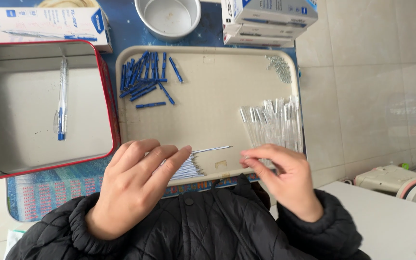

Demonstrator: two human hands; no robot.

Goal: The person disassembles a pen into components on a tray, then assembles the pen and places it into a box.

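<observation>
single head view, steeply downward, close above the tray (208, 55) and table edge

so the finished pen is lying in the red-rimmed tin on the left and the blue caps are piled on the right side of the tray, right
Not quite. The head view shows the blue caps piled at the tray's upper left; the right side holds the clear barrels. The finished pen does lie in the red-rimmed tin on the left.

On the tray (208, 103), caps (145, 77) lie far-left, barrels (273, 123) right, refills (186, 168) near; a finished pen (62, 98) lies in the tin (6, 96) left.
</observation>
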